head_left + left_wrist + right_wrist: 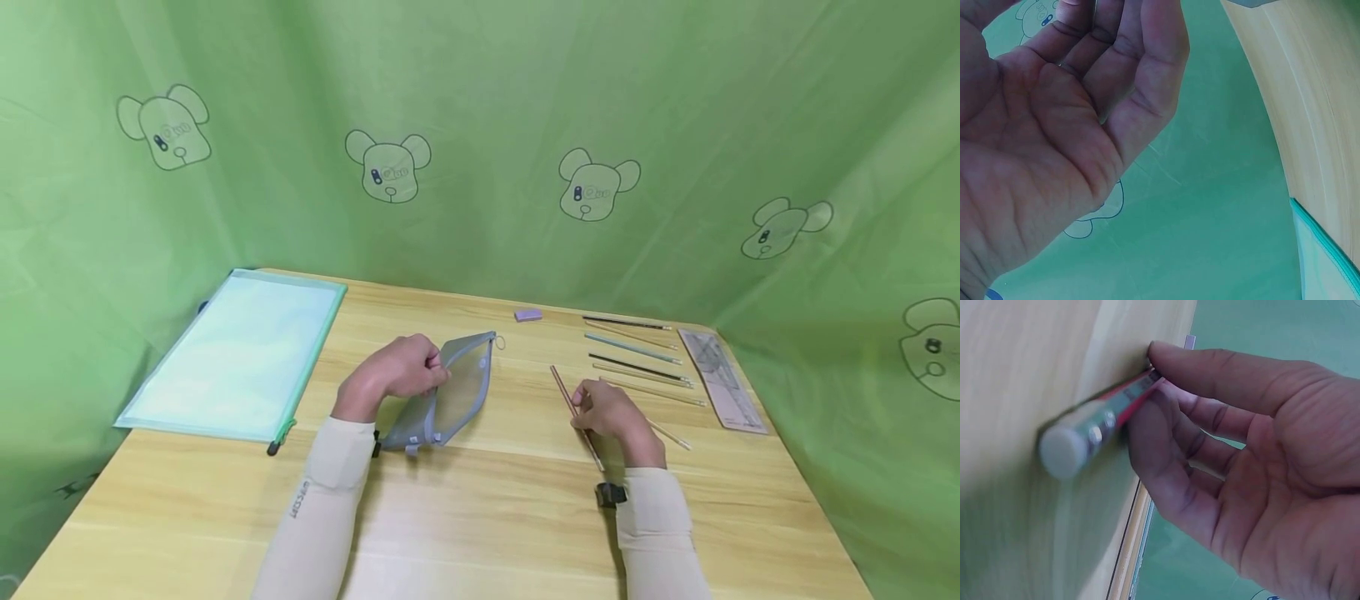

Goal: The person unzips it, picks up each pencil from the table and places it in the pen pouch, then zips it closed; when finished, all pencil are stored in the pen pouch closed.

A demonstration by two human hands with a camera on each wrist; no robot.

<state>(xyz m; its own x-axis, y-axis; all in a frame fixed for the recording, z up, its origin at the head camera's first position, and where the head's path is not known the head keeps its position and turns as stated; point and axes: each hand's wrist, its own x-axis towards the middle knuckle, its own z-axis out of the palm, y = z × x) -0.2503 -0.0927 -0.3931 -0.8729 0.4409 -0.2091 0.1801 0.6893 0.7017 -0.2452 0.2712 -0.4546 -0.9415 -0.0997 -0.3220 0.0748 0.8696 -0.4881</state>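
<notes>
My left hand [397,368] pinches the upper edge of a grey-blue zip pencil pouch [463,387], whose mouth gapes to the right. In the left wrist view the fingers of that left hand [1054,125] are curled, and their tips run out of frame. My right hand [613,415] pinches a reddish pencil [562,386] between thumb and fingers, just over the tabletop. The right wrist view shows the white eraser end of the pencil [1063,453] pointing toward the camera, with the right hand [1241,450] behind it.
Several pencils [633,337] lie in a row at the right, beside a pack of clear rulers [723,383]. A lilac eraser [528,315] lies toward the back. A large mint zip folder [232,358] covers the table's left side. Green curtain [480,150] surrounds the table.
</notes>
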